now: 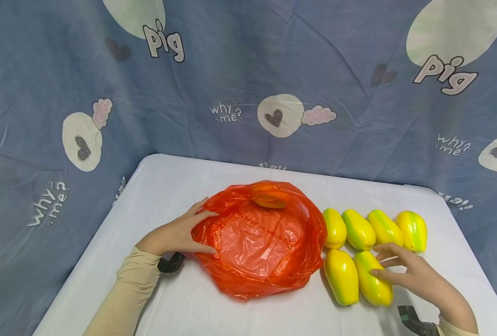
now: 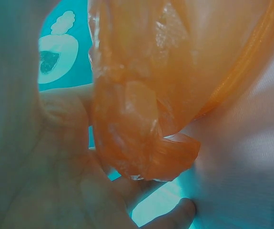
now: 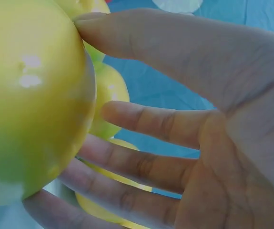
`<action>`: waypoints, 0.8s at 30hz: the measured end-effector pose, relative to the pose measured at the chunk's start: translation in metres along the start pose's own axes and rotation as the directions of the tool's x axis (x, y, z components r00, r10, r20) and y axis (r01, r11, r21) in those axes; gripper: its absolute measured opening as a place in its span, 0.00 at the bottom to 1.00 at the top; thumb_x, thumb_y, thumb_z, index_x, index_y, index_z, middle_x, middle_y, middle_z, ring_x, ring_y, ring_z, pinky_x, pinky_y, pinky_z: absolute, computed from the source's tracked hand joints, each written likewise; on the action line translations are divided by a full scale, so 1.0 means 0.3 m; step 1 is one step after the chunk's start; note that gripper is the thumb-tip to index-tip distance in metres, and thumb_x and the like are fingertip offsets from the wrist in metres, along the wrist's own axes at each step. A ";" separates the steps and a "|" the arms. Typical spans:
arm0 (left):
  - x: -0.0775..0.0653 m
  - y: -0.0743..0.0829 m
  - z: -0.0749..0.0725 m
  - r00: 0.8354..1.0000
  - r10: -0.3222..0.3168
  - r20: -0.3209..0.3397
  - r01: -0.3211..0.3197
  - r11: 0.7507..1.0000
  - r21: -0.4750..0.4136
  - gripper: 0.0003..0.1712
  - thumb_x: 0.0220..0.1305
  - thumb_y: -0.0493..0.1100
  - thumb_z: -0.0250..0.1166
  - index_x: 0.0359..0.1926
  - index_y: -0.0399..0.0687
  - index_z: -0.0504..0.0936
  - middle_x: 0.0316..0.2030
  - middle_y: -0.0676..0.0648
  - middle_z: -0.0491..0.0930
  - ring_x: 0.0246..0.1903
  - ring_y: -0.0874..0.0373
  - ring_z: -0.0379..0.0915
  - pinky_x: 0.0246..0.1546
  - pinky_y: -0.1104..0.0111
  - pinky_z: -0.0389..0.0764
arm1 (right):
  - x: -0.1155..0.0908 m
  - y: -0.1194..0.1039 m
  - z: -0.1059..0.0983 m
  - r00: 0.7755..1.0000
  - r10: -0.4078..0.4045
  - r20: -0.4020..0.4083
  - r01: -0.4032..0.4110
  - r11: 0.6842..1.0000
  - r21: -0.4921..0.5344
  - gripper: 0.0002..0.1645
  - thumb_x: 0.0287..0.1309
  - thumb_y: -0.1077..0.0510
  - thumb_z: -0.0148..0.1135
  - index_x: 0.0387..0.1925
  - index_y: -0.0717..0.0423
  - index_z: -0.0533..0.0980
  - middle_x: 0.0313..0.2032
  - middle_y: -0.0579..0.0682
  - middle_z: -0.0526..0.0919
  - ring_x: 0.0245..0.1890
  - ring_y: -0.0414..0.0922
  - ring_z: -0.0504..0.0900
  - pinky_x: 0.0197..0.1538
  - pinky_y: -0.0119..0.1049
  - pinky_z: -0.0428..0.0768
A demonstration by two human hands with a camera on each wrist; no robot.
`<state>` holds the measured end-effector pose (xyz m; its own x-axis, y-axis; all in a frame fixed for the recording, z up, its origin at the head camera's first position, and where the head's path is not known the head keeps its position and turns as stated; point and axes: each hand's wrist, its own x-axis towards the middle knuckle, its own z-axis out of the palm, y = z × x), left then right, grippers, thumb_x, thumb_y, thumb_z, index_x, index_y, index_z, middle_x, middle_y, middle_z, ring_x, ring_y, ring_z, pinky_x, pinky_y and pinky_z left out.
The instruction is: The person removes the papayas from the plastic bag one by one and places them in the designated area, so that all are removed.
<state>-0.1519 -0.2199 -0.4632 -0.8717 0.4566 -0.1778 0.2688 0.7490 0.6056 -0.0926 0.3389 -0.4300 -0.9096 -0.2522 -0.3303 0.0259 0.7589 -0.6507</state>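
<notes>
A red plastic bag (image 1: 257, 247) lies wide-mouthed on the table, with a yellow papaya (image 1: 270, 199) showing at its far inner side. My left hand (image 1: 185, 232) rests at the bag's left edge, thumb and fingers spread against the film. In the left wrist view the crumpled film (image 2: 137, 124) lies in front of the palm and fingers. My right hand (image 1: 404, 268) reaches over the near right papaya (image 1: 372, 282), thumb tip at its upper side. The right wrist view shows loosely extended fingers around the end of that glossy yellow-green papaya (image 3: 32, 109).
Several more yellow papayas with green streaks stand in two rows right of the bag, including a near one (image 1: 342, 277) and a far right one (image 1: 411, 231). A white cloth covers the table (image 1: 181, 298). Blue printed curtain (image 1: 231, 70) hangs behind and beside it.
</notes>
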 end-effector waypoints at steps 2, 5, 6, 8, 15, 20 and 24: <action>0.000 0.000 0.000 1.000 -0.004 0.000 0.004 1.000 -0.001 0.56 0.47 0.70 0.78 0.72 0.53 0.70 0.83 0.40 0.43 0.76 0.33 0.56 0.67 0.36 0.72 | 0.002 0.000 -0.002 1.000 0.011 0.013 -0.011 1.000 0.004 0.36 0.64 0.51 0.71 0.65 0.67 0.70 0.59 0.65 0.80 0.53 0.56 0.84 0.44 0.41 0.88; 0.000 0.002 -0.001 1.000 -0.005 0.000 0.005 1.000 -0.001 0.56 0.47 0.70 0.79 0.73 0.54 0.70 0.82 0.39 0.43 0.76 0.33 0.56 0.67 0.35 0.72 | 0.008 0.000 -0.005 0.999 0.028 0.042 -0.028 1.000 0.000 0.40 0.61 0.49 0.73 0.66 0.67 0.68 0.60 0.66 0.79 0.54 0.58 0.83 0.48 0.50 0.87; 0.000 0.003 -0.001 1.000 -0.005 -0.001 0.005 1.000 0.000 0.56 0.47 0.70 0.79 0.73 0.54 0.70 0.82 0.39 0.43 0.76 0.32 0.57 0.66 0.35 0.72 | 0.009 0.000 -0.004 0.998 0.030 0.051 -0.030 1.000 -0.003 0.41 0.60 0.49 0.74 0.67 0.66 0.68 0.60 0.67 0.79 0.54 0.59 0.83 0.48 0.53 0.87; -0.001 0.003 -0.001 1.000 -0.006 0.000 0.006 1.000 -0.001 0.56 0.47 0.70 0.78 0.73 0.54 0.70 0.82 0.39 0.43 0.76 0.32 0.56 0.67 0.35 0.72 | 0.012 -0.001 -0.003 0.997 0.034 0.067 -0.033 0.999 -0.009 0.44 0.59 0.49 0.75 0.67 0.67 0.67 0.61 0.67 0.78 0.54 0.60 0.83 0.49 0.54 0.86; -0.004 0.008 -0.004 1.000 -0.011 0.001 0.011 1.000 -0.003 0.56 0.47 0.70 0.79 0.73 0.53 0.70 0.82 0.39 0.43 0.76 0.32 0.57 0.66 0.36 0.72 | 0.018 0.001 -0.001 0.996 0.059 0.062 -0.059 0.998 0.005 0.49 0.59 0.48 0.75 0.70 0.69 0.61 0.62 0.69 0.77 0.56 0.61 0.82 0.48 0.55 0.87; -0.006 0.013 -0.005 1.000 -0.020 0.002 0.020 1.000 -0.016 0.55 0.47 0.69 0.79 0.73 0.54 0.71 0.82 0.40 0.43 0.75 0.32 0.58 0.66 0.35 0.72 | 0.017 0.001 -0.002 0.998 0.056 0.044 -0.056 0.998 0.000 0.48 0.59 0.48 0.75 0.70 0.67 0.62 0.61 0.68 0.76 0.56 0.62 0.82 0.49 0.56 0.86; -0.004 0.011 -0.004 1.000 -0.022 0.003 0.022 1.000 -0.012 0.55 0.46 0.69 0.79 0.73 0.54 0.70 0.83 0.40 0.42 0.76 0.32 0.57 0.66 0.35 0.72 | 0.015 0.000 -0.003 0.997 0.054 0.051 -0.054 0.998 0.008 0.48 0.59 0.48 0.75 0.69 0.67 0.62 0.62 0.69 0.76 0.56 0.62 0.82 0.49 0.56 0.86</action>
<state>-0.1503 -0.2186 -0.4602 -0.8763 0.4412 -0.1937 0.2441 0.7530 0.6110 -0.0971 0.3384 -0.4309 -0.8845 -0.2412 -0.3993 0.0784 0.7669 -0.6370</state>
